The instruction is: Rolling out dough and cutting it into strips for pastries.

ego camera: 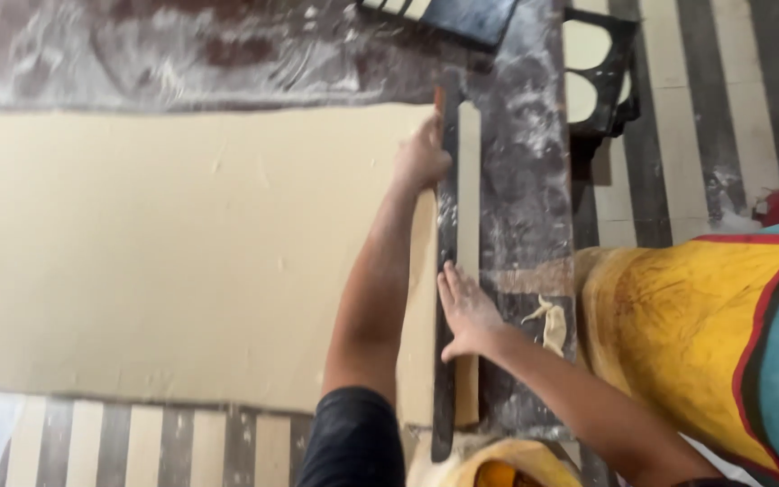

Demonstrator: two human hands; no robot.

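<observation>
Pressing flat, the right hand (467, 309) pins a long dark straightedge (445, 271) along the dough sheet (182, 252) edge on the floured counter (525, 162); the left hand (422, 158), fingers curled, grips its far end. Trimming seems underway; a cut strip (469, 225) lies beside.

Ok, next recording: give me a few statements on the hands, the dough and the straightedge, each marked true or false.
1. The left hand rests at the far end of the long dark straightedge. True.
2. The right hand is lifted clear of the straightedge. False: it presses flat on it, fingers spread.
3. A narrow cut strip of dough lies to the right of the straightedge. True.
4. The large dough sheet is rolled into a ball. False: it lies spread flat on the floured table.
5. A small dough scrap lies near the right forearm. True.
</observation>
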